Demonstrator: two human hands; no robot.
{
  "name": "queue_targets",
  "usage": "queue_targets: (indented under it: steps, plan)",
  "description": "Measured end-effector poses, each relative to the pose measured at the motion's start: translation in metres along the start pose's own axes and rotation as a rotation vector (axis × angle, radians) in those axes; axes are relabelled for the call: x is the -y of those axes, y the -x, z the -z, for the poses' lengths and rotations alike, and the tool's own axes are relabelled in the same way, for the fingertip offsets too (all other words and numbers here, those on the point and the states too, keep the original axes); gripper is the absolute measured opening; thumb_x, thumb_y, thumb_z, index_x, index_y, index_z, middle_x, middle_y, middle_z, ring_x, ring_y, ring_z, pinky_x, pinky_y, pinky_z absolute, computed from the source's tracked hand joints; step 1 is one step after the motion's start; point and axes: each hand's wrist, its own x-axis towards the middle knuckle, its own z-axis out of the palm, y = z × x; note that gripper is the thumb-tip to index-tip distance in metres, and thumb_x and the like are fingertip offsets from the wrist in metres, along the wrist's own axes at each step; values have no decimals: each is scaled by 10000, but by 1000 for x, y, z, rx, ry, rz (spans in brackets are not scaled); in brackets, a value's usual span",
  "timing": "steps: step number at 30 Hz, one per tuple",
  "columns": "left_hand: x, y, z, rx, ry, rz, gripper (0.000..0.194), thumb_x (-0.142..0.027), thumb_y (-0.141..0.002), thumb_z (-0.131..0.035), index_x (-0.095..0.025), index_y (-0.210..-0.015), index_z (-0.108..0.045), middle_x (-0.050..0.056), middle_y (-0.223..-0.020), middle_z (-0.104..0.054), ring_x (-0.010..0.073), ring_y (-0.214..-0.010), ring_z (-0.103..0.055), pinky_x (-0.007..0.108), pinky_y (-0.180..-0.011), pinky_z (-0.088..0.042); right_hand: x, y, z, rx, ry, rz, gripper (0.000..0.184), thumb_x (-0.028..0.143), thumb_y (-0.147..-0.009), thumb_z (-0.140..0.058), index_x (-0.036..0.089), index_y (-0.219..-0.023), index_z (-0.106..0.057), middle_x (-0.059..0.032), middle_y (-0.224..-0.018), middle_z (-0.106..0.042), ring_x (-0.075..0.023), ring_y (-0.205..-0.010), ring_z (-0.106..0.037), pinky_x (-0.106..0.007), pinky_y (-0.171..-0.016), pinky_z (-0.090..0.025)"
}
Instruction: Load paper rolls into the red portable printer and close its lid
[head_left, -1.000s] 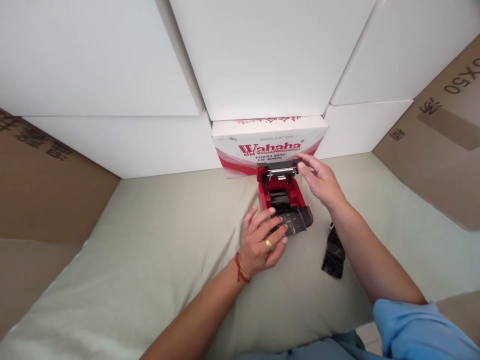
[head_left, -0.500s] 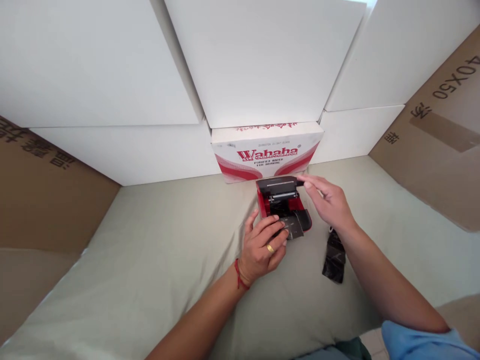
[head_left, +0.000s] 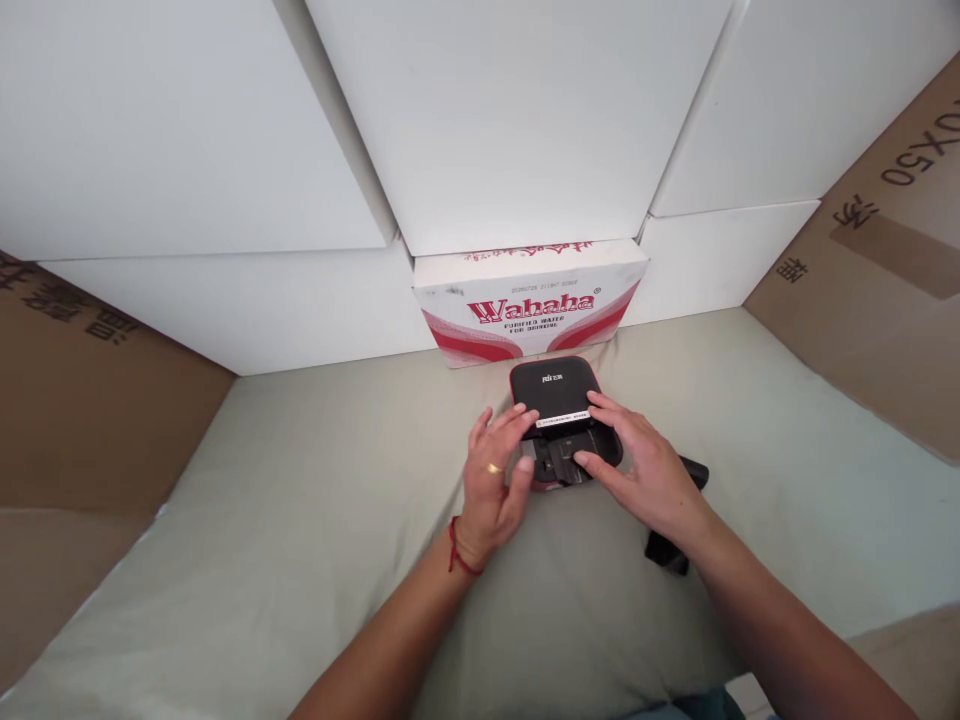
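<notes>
The fingers of the left hand are unclenched, grasping nothing, their tips at the near-left edge of a black, rounded-cornered lid. Those of the right hand are spread too, index at the lid's near-right corner, thumb on a dark, flat strip at the front. The lid belongs to a small black-and-red device on pale green cloth, just in front of a red-and-white printed carton.

As far as can be judged, the lid is lowered, with the strip lying out below its white label; whether it has latched, or anything remains to be done, I cannot tell. The device's inside is hidden, and so are the contents of the carton and the large white boxes. A black, glossy bundle lies beside the right forearm.
</notes>
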Motion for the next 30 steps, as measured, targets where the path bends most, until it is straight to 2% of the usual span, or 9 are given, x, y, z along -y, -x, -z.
queue_targets:
  steps: [3, 7, 11, 15, 19, 21, 24, 27, 30]
  plan:
    - [4, -6, 5, 17, 40, 104, 469, -247, -1161, -406, -307, -1618, -493, 84, -1343, -836, 218, -1332, -768, 591, -1360, -339, -1, 2, 1, 6, 10, -8, 430, 424, -1032, -695, 280, -1437, -682, -124, -1658, -630, -335, -1494, -643, -624, -1219, -548]
    - [1, -9, 6, 2, 10, 178, 393, -258, -1161, -415, -291, -1505, -604, 64, -1257, -866, 215, -1264, -796, 541, -1305, -386, -3, 5, 0, 11, 54, 15, 418, 443, -1048, -677, 287, -1435, -697, -119, -1644, -645, -351, -1485, -645, -654, -1226, -524]
    - [-1, -10, 5, 7, -55, 138, 333, -209, -1119, -475, -290, -1384, -660, 42, -1214, -876, 214, -1177, -812, 521, -1259, -409, -3, 5, 0, 21, 101, 27, 409, 455, -1064, -654, 289, -1434, -708, -121, -1631, -656, -364, -1465, -658, -682, -1223, -511]
    - [0, -16, 5, 42, -42, 118, 340, -177, -974, -617, -293, -1290, -669, 34, -1187, -854, 252, -1162, -789, 549, -1251, -418, -5, 6, 0, 4, 33, 20, 416, 448, -1065, -655, 285, -1445, -706, -118, -1632, -656, -340, -1466, -658, -642, -1228, -525]
    - [6, -20, 4, 90, 177, 245, 494, -206, -901, -669, -298, -1385, -634, 55, -1200, -787, 268, -1171, -731, 552, -1235, -467, -8, 10, 4, 30, -86, -15, 419, 465, -1060, -660, 320, -1450, -713, -96, -1647, -645, -320, -1495, -640, -618, -1245, -524]
    - [12, -20, 3, 65, 353, 376, 633, -219, -877, -718, -309, -1486, -571, 85, -1398, -719, 279, -1362, -662, 514, -1251, -480, -9, 14, 9, 19, -151, -46, 360, 477, -1063, -658, 337, -1382, -750, -79, -1606, -684, -306, -1479, -655, -594, -1241, -535]
    - [21, -17, -3, 37, 544, 566, 912, -195, -808, -768, -373, -1630, -414, 77, -1724, -480, 292, -1625, -465, 487, -1284, -485, -12, 22, 18, -49, -210, -109, 268, 505, -1067, -653, 347, -1216, -810, -66, -1497, -763, -296, -1407, -705, -570, -1227, -545]
    - [29, -13, -8, 75, 644, 702, 1082, -140, -811, -729, -467, -1721, -243, 60, -1792, -399, 280, -1618, -499, 451, -1174, -597, -16, 28, 28, -149, -227, -173, 269, 534, -1059, -657, 342, -1071, -846, -73, -1391, -811, -303, -1331, -740, -562, -1203, -555]
    - [34, -8, -9, 103, 695, 758, 1109, -103, -837, -700, -521, -1734, -200, 52, -1772, -447, 255, -1555, -583, 419, -1106, -647, -23, 31, 36, -244, -277, -225, 274, 537, -1041, -683, 333, -973, -854, -76, -1274, -842, -307, -1267, -760, -542, -1161, -579]
